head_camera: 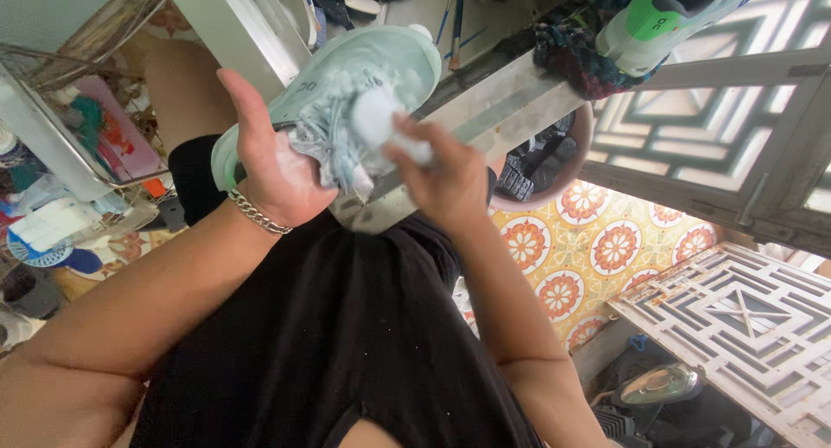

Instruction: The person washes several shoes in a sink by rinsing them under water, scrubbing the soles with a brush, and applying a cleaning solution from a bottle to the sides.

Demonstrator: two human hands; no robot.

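The left hand (273, 175) grips a pale mint sneaker (346, 84) from the side, thumb raised along the upper, fingers wrapped behind and out of view. A chain bracelet (257, 214) circles that wrist. The right hand (446, 180) is clenched round a white foamy brush (381, 119), its head pressed against the laces. The shoe is held above the person's lap, in front of a pale metal frame (511, 93). A pink basin (576, 154) sits behind, on the orange patterned tile floor (606, 249).
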